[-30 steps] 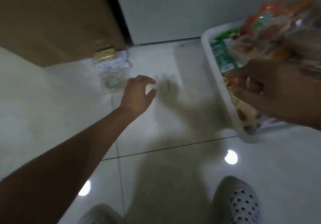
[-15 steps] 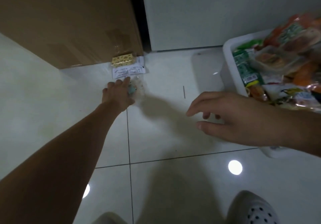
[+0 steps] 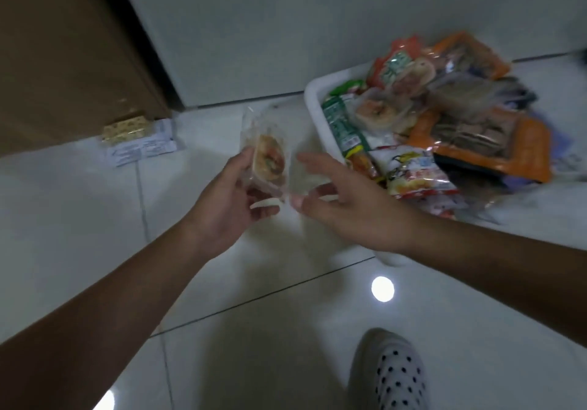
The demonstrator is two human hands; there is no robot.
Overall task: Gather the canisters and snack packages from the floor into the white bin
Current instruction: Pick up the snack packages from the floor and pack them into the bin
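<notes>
Upper left, a brown cardboard box is standing on the floor; a dark gap is separating it from a white wall panel that is filling the top of the view; glossy white floor tiles are spreading below, a dark grout line crossing them diagonally; a round light reflection is shining on the tiles; a pale perforated slipper is resting at the bottom edge.

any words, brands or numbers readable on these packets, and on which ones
Nothing reads clearly.
White label packet on the floor: printed lines, too blurred.
Green packet in the white bin: print, too blurred.
Red and white bag: print, too blurred.
Clear pack in the left hand: no text shows.
</notes>
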